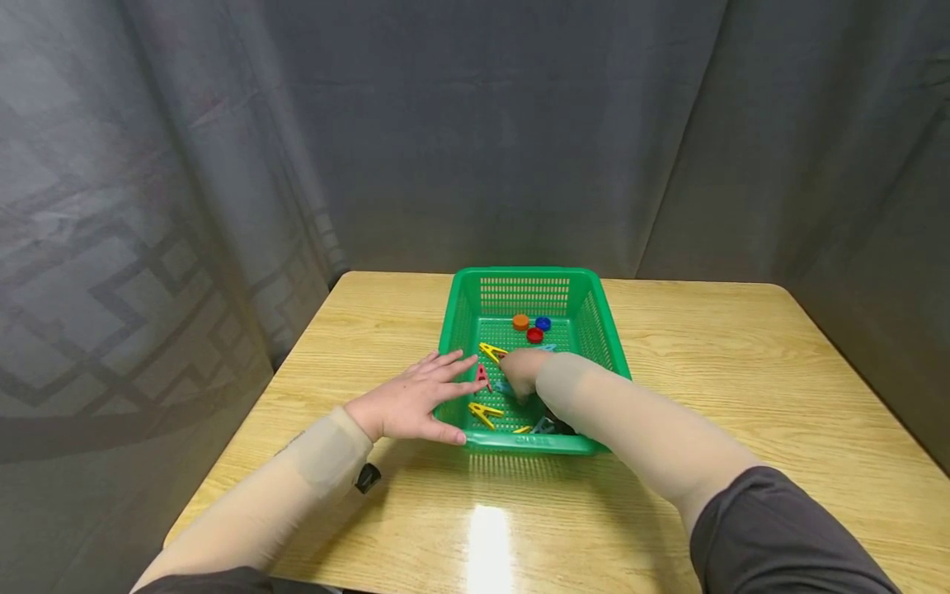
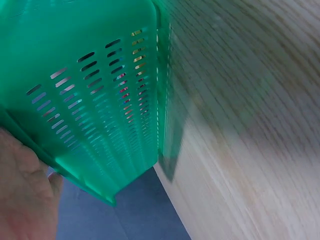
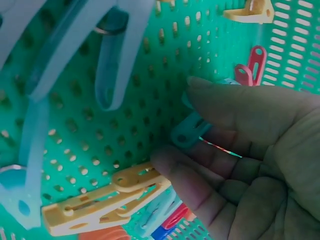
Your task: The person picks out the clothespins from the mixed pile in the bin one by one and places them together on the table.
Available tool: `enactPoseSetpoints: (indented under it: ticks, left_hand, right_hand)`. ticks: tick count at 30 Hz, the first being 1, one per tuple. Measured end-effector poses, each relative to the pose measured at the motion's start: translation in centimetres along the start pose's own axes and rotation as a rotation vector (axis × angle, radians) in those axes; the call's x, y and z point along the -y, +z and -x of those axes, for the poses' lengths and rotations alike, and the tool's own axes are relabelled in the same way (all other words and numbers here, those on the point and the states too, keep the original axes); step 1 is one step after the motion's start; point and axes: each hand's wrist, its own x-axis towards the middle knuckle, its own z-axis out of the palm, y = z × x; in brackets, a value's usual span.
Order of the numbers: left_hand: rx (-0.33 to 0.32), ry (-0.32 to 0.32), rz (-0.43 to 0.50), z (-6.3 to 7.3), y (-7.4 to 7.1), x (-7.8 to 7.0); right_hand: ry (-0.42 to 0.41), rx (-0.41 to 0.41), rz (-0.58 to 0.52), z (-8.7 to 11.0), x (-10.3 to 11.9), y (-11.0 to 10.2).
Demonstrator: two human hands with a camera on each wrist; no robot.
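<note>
A green plastic basket holds several plastic clothespins. My left hand rests on its left rim, fingers spread nearly straight over a red clothespin and thumb near the front corner. Inside the basket, my right hand reaches down with palm and fingertips hidden in the head view. The right wrist view shows its thumb and forefinger apart, a teal clothespin lying partly behind them. The forefinger's tip meets the end of a yellow clothespin; whether they touch is unclear.
Orange, blue and red caps lie toward the basket's far end. Another yellow clothespin is near the front left. The basket stands on a wooden table with grey curtains around it.
</note>
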Motion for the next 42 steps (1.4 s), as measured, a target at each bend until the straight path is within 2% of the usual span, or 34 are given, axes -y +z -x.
enactPoseSetpoints:
  ticks: [9,21,34,42]
  left_hand:
    - [0.033,-0.021,-0.007,-0.1,-0.2,-0.1]
    - [0.026,-0.024,-0.015,-0.2,0.0,0.3]
    - [0.031,-0.05,-0.004,-0.4,0.1,0.2]
    - [0.026,-0.048,0.011,-0.5,0.1,0.0]
  right_hand:
    - [-0.101,-0.074,-0.019,2.4,-0.4,-2.1]
    - [-0.119,-0.157,-0.162,6.7,-2.6,-4.8]
    - [-0.138,-0.315,-0.313,10.2,-8.8,-6.0]
    - [-0.047,-0.382,-0.37,12.1,-12.3,-5.8]
